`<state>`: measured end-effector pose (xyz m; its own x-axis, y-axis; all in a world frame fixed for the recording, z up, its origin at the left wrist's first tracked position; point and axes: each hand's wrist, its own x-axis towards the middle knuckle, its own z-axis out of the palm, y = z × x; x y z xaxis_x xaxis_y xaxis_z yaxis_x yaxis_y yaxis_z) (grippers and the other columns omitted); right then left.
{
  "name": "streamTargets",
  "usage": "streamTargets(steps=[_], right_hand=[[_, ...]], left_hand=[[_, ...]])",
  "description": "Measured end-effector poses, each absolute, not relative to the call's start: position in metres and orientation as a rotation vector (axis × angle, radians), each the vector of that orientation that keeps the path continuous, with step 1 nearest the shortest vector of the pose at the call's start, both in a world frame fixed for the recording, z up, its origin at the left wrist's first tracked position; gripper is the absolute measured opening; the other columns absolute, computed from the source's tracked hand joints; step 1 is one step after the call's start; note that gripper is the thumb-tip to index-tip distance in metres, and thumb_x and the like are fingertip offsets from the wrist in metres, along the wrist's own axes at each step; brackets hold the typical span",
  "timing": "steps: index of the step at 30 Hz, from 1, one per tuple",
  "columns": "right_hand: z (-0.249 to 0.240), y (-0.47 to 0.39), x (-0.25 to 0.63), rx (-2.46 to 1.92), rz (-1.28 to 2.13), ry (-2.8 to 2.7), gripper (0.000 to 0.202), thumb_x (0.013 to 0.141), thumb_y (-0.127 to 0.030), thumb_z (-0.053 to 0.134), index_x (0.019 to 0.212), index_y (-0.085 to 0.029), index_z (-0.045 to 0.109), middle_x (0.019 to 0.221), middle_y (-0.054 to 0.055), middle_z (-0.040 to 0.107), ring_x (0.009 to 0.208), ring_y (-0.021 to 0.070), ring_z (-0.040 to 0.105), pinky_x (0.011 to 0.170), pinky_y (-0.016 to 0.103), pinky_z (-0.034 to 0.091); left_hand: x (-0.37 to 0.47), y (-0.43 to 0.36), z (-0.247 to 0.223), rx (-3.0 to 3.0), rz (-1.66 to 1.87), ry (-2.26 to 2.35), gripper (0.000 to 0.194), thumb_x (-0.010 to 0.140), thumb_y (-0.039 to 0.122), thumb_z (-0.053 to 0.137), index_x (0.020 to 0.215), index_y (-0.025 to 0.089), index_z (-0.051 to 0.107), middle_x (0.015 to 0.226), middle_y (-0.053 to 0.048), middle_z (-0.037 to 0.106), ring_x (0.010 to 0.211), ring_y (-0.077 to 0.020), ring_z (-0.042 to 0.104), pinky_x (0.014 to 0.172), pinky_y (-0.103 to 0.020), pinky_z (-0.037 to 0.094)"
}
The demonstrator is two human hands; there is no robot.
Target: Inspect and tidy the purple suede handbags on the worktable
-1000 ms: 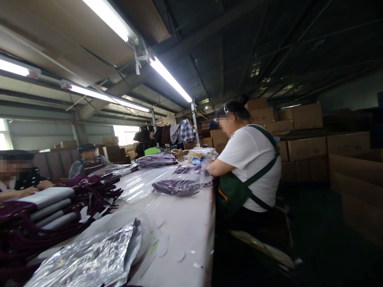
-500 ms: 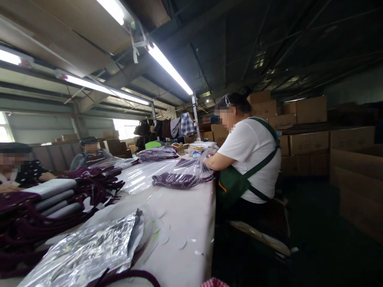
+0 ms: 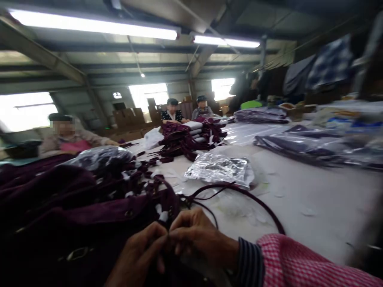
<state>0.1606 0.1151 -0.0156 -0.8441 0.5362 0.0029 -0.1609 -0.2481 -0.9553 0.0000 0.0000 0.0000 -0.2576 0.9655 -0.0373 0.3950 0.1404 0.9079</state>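
Observation:
At the bottom of the view, my left hand (image 3: 140, 253) and my right hand (image 3: 202, 237) meet with thumbs and fingertips pinched together. What lies between the fingertips is too small and blurred to name. Under and around them is a dark purple fabric bag (image 3: 98, 213) with metal eyelets and a buckle. White wrapping (image 3: 163, 215) shows just beyond my fingertips. A long purple strap (image 3: 257, 194) curves over the table to the right of my hands.
A silvery plastic packet (image 3: 220, 169) lies on the white table (image 3: 317, 213). Beyond it are stacked purple bags (image 3: 179, 139). Bagged purple pieces (image 3: 287, 147) lie to the right. Several people sit across the table, one (image 3: 66, 133) at the left.
My view has swung left and down. Both my hands and the purple bag beneath them now show; the co-worker in white at the right has left the view.

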Motion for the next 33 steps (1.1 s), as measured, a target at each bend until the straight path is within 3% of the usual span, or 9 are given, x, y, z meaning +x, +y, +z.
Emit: streamTargets(steps=[7, 15, 19, 21, 24, 26, 28, 30, 33], right_hand=[[-0.012, 0.116, 0.168, -0.388, 2.073, -1.599, 0.029, 0.071, -0.035, 0.083, 0.072, -0.013, 0.066, 0.060, 0.002, 0.068, 0.046, 0.0086, 0.055, 0.042, 0.017, 0.033], [-0.015, 0.117, 0.164, -0.391, 2.053, -1.589, 0.033, 0.070, -0.039, 0.085, 0.073, -0.014, 0.064, 0.057, -0.001, 0.064, 0.045, 0.0080, 0.051, 0.041, 0.018, 0.033], [-0.014, 0.131, 0.163, -0.452, 1.933, -1.722, 0.036, 0.078, -0.048, 0.077, 0.077, -0.013, 0.066, 0.068, 0.002, 0.067, 0.049, 0.0084, 0.054, 0.041, 0.018, 0.033], [-0.016, 0.138, 0.162, -0.531, 1.833, -1.768, 0.039, 0.082, -0.052, 0.071, 0.084, -0.014, 0.066, 0.073, 0.002, 0.067, 0.050, 0.0091, 0.056, 0.040, 0.018, 0.033], [-0.020, 0.145, 0.160, -0.539, 1.747, -1.898, 0.048, 0.088, -0.055, 0.063, 0.118, -0.017, 0.061, 0.072, -0.002, 0.065, 0.045, 0.0114, 0.055, 0.039, 0.021, 0.032], [-0.023, 0.146, 0.159, -0.440, 1.581, -2.085, 0.051, 0.094, -0.053, 0.057, 0.135, -0.022, 0.053, 0.072, -0.003, 0.065, 0.050, 0.0141, 0.058, 0.046, 0.024, 0.039], [-0.023, 0.145, 0.159, -0.265, 1.306, -2.263, 0.036, 0.099, -0.047, 0.052, 0.127, -0.026, 0.061, 0.083, 0.000, 0.068, 0.068, 0.0165, 0.064, 0.064, 0.027, 0.046], [-0.020, 0.145, 0.159, -0.176, 1.109, -2.343, 0.025, 0.100, -0.040, 0.049, 0.102, -0.025, 0.069, 0.091, 0.002, 0.067, 0.080, 0.0171, 0.063, 0.076, 0.028, 0.045], [-0.015, 0.152, 0.163, -0.297, 1.105, -2.301, 0.029, 0.100, -0.037, 0.046, 0.083, -0.021, 0.064, 0.083, 0.002, 0.064, 0.077, 0.0168, 0.061, 0.074, 0.028, 0.044]], left_hand=[[0.019, 0.000, 0.008, 1.347, 1.088, 1.743, 0.041, 0.094, 0.053, 0.057, 0.081, 0.016, 0.066, 0.073, -0.002, 0.070, 0.053, -0.0125, 0.059, 0.055, -0.022, 0.041], [0.018, 0.006, 0.001, 1.209, 1.188, 1.578, 0.042, 0.089, 0.054, 0.064, 0.080, 0.013, 0.062, 0.071, -0.004, 0.070, 0.044, -0.0104, 0.055, 0.047, -0.021, 0.034], [0.026, -0.004, 0.021, 1.426, 1.211, 1.924, 0.027, 0.092, 0.044, 0.062, 0.089, 0.018, 0.067, 0.078, -0.001, 0.069, 0.062, -0.0150, 0.061, 0.060, -0.025, 0.043], [0.025, -0.013, 0.031, 1.617, 1.153, 2.215, 0.018, 0.090, 0.036, 0.063, 0.101, 0.022, 0.067, 0.093, -0.002, 0.070, 0.078, -0.0188, 0.062, 0.073, -0.029, 0.046], [0.023, -0.025, 0.037, 1.688, 0.897, 2.445, 0.030, 0.087, 0.033, 0.065, 0.117, 0.026, 0.063, 0.109, -0.004, 0.068, 0.096, -0.0242, 0.063, 0.086, -0.035, 0.046], [0.026, -0.029, 0.035, 1.639, 0.741, 2.364, 0.035, 0.090, 0.033, 0.061, 0.125, 0.027, 0.060, 0.112, -0.004, 0.068, 0.102, -0.0253, 0.063, 0.090, -0.037, 0.047], [0.035, -0.032, 0.033, 1.714, 0.703, 2.242, 0.037, 0.093, 0.027, 0.053, 0.130, 0.027, 0.058, 0.118, -0.004, 0.068, 0.107, -0.0243, 0.061, 0.098, -0.038, 0.045], [0.047, -0.034, 0.036, 1.900, 0.731, 2.141, 0.039, 0.092, 0.019, 0.046, 0.127, 0.026, 0.061, 0.121, -0.005, 0.067, 0.114, -0.0232, 0.057, 0.105, -0.037, 0.042], [0.060, -0.035, 0.047, 2.008, 0.777, 2.010, 0.042, 0.088, 0.015, 0.048, 0.125, 0.027, 0.063, 0.120, -0.003, 0.067, 0.114, -0.0212, 0.056, 0.103, -0.033, 0.043]])
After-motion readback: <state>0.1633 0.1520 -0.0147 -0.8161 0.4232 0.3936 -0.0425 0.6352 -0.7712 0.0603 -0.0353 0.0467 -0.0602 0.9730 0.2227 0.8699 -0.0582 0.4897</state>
